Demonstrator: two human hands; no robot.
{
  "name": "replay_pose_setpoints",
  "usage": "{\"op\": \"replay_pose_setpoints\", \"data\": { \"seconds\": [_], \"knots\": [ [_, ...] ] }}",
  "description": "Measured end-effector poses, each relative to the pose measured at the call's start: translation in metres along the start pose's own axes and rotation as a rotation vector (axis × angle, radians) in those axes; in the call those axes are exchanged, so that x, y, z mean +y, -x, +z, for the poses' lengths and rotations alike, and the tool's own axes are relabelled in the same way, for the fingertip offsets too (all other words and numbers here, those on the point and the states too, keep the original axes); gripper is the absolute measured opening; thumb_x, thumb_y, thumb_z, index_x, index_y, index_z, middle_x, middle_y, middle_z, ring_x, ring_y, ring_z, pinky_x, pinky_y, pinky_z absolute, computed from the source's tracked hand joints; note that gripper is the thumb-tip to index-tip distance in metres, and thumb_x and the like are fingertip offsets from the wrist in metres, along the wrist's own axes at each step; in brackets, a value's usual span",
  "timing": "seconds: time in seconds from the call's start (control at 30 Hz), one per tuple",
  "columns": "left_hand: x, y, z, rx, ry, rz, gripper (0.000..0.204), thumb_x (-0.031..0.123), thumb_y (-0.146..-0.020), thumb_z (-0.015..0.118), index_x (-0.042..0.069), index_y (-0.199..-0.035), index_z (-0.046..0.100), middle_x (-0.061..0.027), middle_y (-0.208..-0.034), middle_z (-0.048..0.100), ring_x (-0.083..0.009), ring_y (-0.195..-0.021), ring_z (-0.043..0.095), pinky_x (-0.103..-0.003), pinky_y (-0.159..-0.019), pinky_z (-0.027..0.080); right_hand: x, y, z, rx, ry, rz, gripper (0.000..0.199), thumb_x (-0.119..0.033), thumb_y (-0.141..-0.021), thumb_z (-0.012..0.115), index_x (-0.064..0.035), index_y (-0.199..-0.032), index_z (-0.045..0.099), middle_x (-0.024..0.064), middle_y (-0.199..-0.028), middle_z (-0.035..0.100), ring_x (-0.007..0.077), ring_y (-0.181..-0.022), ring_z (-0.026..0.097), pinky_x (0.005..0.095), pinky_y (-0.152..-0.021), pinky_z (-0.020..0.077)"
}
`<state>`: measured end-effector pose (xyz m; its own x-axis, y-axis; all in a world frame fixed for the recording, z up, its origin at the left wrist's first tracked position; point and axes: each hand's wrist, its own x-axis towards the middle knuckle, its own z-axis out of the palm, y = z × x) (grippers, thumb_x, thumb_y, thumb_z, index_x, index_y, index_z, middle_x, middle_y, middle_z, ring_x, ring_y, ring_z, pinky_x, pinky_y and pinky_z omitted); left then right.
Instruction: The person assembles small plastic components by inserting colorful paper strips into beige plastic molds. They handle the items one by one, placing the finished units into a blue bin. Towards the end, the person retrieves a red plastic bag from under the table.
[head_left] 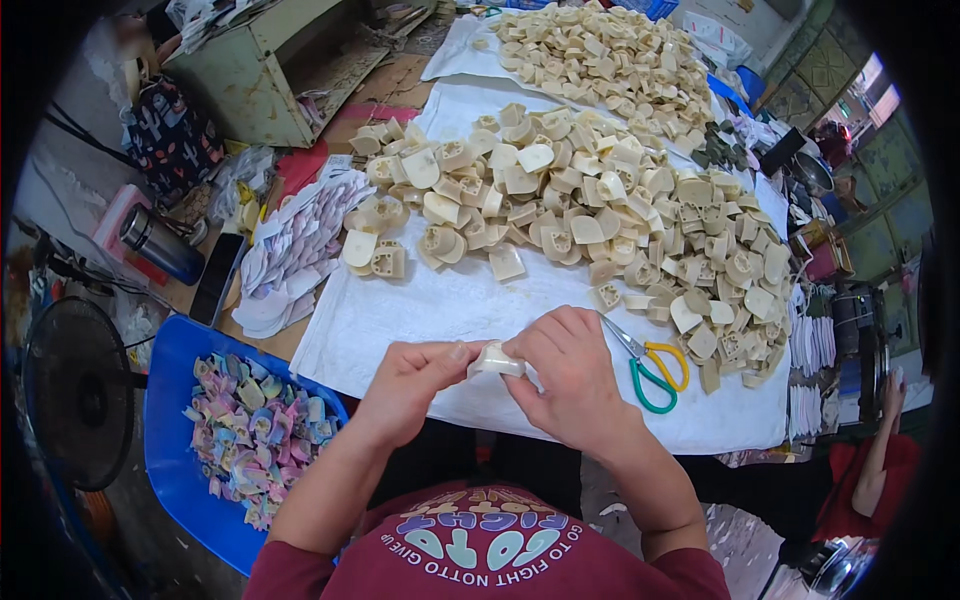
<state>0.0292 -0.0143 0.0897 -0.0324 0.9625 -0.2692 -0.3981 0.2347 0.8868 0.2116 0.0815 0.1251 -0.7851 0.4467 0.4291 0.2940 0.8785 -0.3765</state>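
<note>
Landmark for all positions: white cloth [410, 305]; left and right are the worker's own.

Largest item I see is the cloth itself, spread in front of the worker. Next, a heap of beige blocks [590, 190], covering the middle and right side of the cloth; the blocks overlap at many angles, some showing holes. Off the cloth's near right corner, a second person in a red top [890, 480], one forearm raised. Left of the cloth's far part, a worn metal cabinet [235, 85]. Just left of the near left corner, a blue tub [172, 440] with coloured scraps [262, 430] in it: pink, blue, yellow. Farther left, beyond the tub, a dark fan [80, 390]. Along the cloth's left edge, a pile of flat white pieces [300, 240]; farther left, a flask [160, 245] and a dark phone [216, 275].

Both hands are over the cloth's near edge, close together. Left hand [405, 385]: thumb and forefinger pinched on one end. Right hand [570, 370]: fingers and thumb closed on the other. Scissors [638, 351], one handle green and one yellow, lie on the cloth just right of the right hand. Smallest: the pale piece [497, 360] between the hands, glossy, above the cloth's near edge; fingers partly hide its shape.
</note>
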Motion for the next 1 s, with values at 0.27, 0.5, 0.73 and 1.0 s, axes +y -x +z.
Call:
{"op": "replay_pose_setpoints", "data": {
  "seconds": [0.27,0.5,0.73,1.0],
  "knots": [
    [0.022,-0.014,0.002,-0.164,-0.295,0.204,0.034,0.003,-0.087,0.062,0.001,-0.119,0.052,-0.0036,-0.085,0.063,-0.012,-0.083,0.06,-0.026,-0.08,0.045,0.005,-0.002,0.004,0.114,-0.172,-0.11,0.027,-0.004,-0.064,0.071,-0.0051,-0.088,0.06,0.0064,-0.08,0.057,0.0259,-0.079,0.056,0.0385,-0.075,0.0399],
    [0.04,-0.024,-0.005,-0.325,-0.608,0.058,0.037,0.004,-0.089,0.06,0.004,-0.124,0.051,-0.0025,-0.088,0.062,-0.0111,-0.083,0.059,-0.026,-0.078,0.046,0.006,0.004,0.015,0.086,-0.298,-0.035,0.024,-0.005,-0.066,0.075,-0.0075,-0.088,0.063,0.0054,-0.079,0.059,0.0247,-0.077,0.056,0.0366,-0.072,0.0407],
    [0.016,-0.028,-0.004,-0.189,-0.159,0.357,0.025,0.006,-0.091,0.06,0.0,-0.115,0.064,-0.0069,-0.096,0.062,-0.0129,-0.093,0.059,-0.027,-0.082,0.047,0.005,0.009,0.017,0.138,-0.713,0.411,0.02,-0.011,-0.074,0.077,-0.0055,-0.091,0.067,0.0035,-0.08,0.064,0.0145,-0.078,0.06,0.0297,-0.074,0.0456],
    [0.013,-0.021,0.002,-0.155,-0.16,0.421,0.014,0.002,-0.089,0.06,-0.002,-0.1,0.068,-0.0097,-0.103,0.062,-0.0177,-0.097,0.059,-0.031,-0.086,0.047,-0.003,0.006,0.01,0.079,-0.844,0.596,0.019,-0.009,-0.075,0.076,0.0002,-0.089,0.067,0.004,-0.084,0.068,0.0088,-0.079,0.06,0.0253,-0.073,0.0484]
  ]
}}
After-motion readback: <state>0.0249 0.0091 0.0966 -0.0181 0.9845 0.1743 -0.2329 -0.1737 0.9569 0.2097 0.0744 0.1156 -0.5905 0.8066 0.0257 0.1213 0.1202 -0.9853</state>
